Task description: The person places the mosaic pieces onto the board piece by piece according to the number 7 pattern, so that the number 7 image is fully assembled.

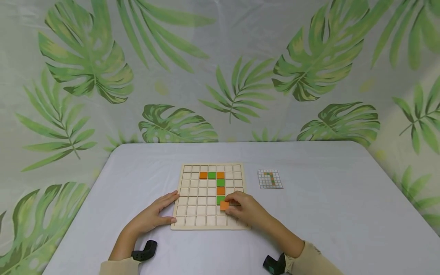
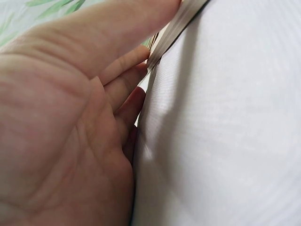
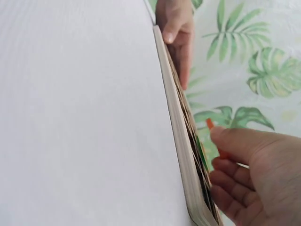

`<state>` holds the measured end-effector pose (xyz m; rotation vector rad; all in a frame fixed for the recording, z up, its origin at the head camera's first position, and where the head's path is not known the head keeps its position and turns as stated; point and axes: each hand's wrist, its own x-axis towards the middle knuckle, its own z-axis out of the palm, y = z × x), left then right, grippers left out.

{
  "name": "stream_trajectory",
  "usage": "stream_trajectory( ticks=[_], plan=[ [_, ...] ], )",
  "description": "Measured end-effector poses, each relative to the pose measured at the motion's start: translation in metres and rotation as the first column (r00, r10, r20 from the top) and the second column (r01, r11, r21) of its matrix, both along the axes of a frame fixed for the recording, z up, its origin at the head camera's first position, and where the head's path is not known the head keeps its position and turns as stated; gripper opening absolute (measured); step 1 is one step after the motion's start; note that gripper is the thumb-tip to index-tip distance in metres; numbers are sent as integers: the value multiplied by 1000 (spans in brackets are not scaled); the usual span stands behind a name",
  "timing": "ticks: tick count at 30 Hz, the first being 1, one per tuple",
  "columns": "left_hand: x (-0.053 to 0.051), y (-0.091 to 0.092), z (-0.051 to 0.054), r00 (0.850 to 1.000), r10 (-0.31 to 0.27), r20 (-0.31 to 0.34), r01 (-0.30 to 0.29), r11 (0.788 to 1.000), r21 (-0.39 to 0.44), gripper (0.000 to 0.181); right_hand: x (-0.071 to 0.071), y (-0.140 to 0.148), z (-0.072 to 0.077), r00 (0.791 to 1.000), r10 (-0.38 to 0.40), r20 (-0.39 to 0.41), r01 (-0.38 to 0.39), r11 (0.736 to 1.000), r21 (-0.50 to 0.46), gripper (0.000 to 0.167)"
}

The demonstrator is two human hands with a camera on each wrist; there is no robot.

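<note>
A wooden grid board lies on the table, with orange and green square tiles forming a row at the top and a column running down from its right end. Between thumb and fingers, my right hand pinches an orange tile, held just over the board below the lowest green tile. The right wrist view shows this orange tile tilted at the fingertips, above the board's surface. My left hand touches the board's left edge with its fingers extended; in the left wrist view its palm hides part of that edge.
To the right of the board lies a small pattern card printed with a grid and coloured squares. A white cloth covers the table. Behind it hangs a leaf-printed backdrop. Black devices are strapped at both wrists.
</note>
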<state>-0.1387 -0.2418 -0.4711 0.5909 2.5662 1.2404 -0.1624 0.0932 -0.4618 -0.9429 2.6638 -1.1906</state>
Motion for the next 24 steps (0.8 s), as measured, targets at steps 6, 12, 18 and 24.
stream_trajectory(
  ticks=[6, 12, 18, 24],
  plan=[
    [0, 0, -1, 1000, 5, 8, -5, 1000, 1, 77, 1, -7, -5, 998, 20, -56, -16, 997, 72, 24],
    [0, -1, 0, 1000, 9, 11, -9, 1000, 5, 77, 4, -9, -4, 996, 29, -81, -21, 996, 90, 23],
    [1, -1, 1, 1000, 4, 7, -4, 1000, 5, 78, 5, -11, -6, 996, 4, -90, 5, 995, 99, 25],
    [0, -1, 1, 1000, -2, 0, 2, 1000, 5, 78, 5, -11, -7, 996, -8, -85, 16, 996, 89, 24]
  ],
)
